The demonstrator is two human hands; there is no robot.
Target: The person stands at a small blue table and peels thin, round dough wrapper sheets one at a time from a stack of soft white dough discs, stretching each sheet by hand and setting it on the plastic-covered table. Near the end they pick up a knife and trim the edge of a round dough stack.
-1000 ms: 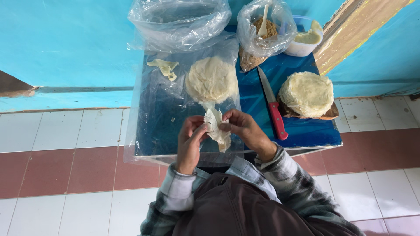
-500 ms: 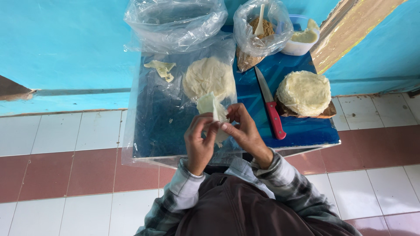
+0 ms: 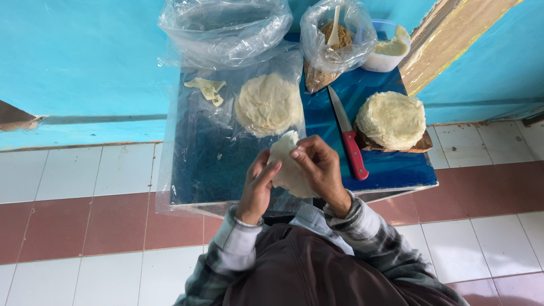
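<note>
Pale dough sheet [image 3: 290, 167] pinched between your left hand [image 3: 258, 187] and right hand [image 3: 318, 170], both grasping it just in front of the round dough stack [image 3: 267, 105], above the blue table [image 3: 396, 170].

Two hands [image 3: 258, 190] [image 3: 320, 170], one knife [image 3: 347, 134], two plastic bags [image 3: 224, 28] [image 3: 335, 37], two dough stacks [image 3: 267, 103] [image 3: 391, 119]

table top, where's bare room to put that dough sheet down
Free: the plastic-covered patch left of the hands, below the dough scraps and beside the flat dough round. A narrow blue strip along the table front edge, right of the red-handled knife. Crowded: the back row of bags and tub, and the right corner with the dough stack.
</note>
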